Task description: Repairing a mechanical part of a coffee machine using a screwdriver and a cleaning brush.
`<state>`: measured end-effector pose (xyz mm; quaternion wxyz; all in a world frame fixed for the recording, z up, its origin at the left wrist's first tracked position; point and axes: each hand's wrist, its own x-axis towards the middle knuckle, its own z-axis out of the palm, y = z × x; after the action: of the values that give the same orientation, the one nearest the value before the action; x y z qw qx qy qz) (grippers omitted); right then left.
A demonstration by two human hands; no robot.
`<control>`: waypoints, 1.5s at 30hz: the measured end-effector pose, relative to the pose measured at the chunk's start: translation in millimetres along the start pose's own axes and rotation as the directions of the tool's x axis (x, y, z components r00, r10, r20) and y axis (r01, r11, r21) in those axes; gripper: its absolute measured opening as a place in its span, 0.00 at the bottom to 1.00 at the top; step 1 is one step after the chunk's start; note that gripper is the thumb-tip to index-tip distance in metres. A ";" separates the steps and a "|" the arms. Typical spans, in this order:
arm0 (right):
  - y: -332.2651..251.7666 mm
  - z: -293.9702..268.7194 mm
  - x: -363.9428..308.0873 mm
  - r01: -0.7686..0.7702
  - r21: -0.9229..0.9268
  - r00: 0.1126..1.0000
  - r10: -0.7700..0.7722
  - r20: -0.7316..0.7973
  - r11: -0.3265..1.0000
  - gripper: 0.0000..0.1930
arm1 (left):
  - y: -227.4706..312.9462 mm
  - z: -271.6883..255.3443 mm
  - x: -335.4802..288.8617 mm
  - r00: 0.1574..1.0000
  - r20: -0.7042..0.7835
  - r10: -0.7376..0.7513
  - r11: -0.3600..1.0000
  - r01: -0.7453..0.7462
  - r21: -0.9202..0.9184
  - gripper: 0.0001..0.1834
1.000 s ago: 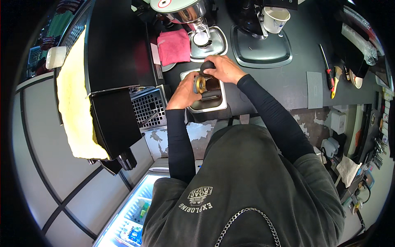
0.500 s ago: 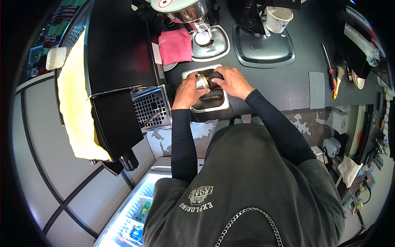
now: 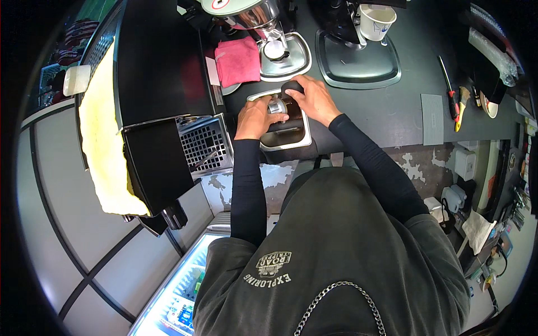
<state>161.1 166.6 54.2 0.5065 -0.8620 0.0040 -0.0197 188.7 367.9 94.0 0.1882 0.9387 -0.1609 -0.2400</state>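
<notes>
Both hands are above a steel-rimmed knock box (image 3: 309,133) at the counter's front edge. My left hand (image 3: 255,119) is closed round a short silver metal cylinder (image 3: 277,106), thumb along its near side. Just to the right, my right hand (image 3: 317,102) grips a black rounded handle (image 3: 291,87); what its other end looks like is hidden. A gap shows between the handle and the cylinder's right side. A dark bar crosses the box below the hands.
A coffee grinder (image 3: 263,17) stands behind, beside a folded pink cloth (image 3: 237,60). Back right are a dark tray (image 3: 358,67) and a paper cup (image 3: 376,25). A black machine (image 3: 159,162) with a drip grid (image 3: 203,144) stands left. A screwdriver (image 3: 450,95) and brush (image 3: 462,106) lie right.
My right hand has moved up and slightly left, taking the black handle away from the cylinder's right end. My left hand stays over the box with the cylinder.
</notes>
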 end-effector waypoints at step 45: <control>-6.5 -24.4 -47.0 -0.006 -0.040 0.982 0.014 0.189 0.999 0.15 | 7.4 39.9 -62.6 0.859 -0.222 -0.460 0.671 0.173 -0.721 0.46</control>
<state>113.2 149.8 70.3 0.4876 -0.8697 -0.0393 0.0649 114.6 374.9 89.2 0.4996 0.8449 0.1476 -0.1214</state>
